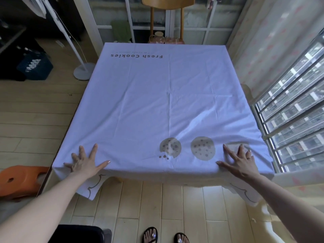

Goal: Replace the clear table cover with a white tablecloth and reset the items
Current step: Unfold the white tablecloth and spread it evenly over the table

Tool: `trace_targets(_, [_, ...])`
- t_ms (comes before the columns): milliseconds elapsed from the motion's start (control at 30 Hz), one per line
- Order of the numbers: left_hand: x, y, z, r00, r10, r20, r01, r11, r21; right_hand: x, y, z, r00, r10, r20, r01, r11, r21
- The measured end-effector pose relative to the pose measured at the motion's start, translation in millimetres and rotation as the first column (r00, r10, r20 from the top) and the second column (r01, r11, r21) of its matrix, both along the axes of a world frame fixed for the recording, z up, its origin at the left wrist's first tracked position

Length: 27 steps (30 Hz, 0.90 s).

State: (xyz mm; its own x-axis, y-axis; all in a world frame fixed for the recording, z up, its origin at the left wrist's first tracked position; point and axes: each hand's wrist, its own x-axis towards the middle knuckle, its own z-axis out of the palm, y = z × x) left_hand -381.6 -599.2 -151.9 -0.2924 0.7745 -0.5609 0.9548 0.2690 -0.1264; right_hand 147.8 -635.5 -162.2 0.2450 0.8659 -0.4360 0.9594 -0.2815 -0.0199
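A white tablecloth (157,102) printed with cookies and the words "Fresh Cookies" lies spread over the whole square table, its corners hanging down at the near edge. My left hand (84,161) presses flat on the cloth near the front left corner, fingers spread. My right hand (240,159) presses flat near the front right corner, also with straight spread fingers, partly over a printed patch. No clear cover shows on the table. A jar and pink items (163,38) sit beyond the table's far edge, on what I cannot tell.
A wooden chair (167,7) stands behind the table. An orange stool (19,181) is at the left, a fan stand base (82,71) further back, a dark crate (35,66) beside it. A barred window (294,109) lines the right. A black object (78,234) sits near my feet.
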Motion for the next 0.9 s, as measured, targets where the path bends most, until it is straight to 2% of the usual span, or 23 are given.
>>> trace_targets(400, [-15.8, 47.6, 1.5, 1.000, 0.013, 0.004, -0.013, 1.000, -0.017, -2.9, 41.8, -3.5, 1.000, -0.019, -0.025, 0.019, 1.000, 0.002])
trace_targets(900, [-12.4, 24.0, 3.2, 0.998, 0.016, 0.063, -0.014, 0.999, -0.034, -3.8, -11.0, -18.2, 0.999, 0.002, 0.045, -0.007, 0.992, 0.123])
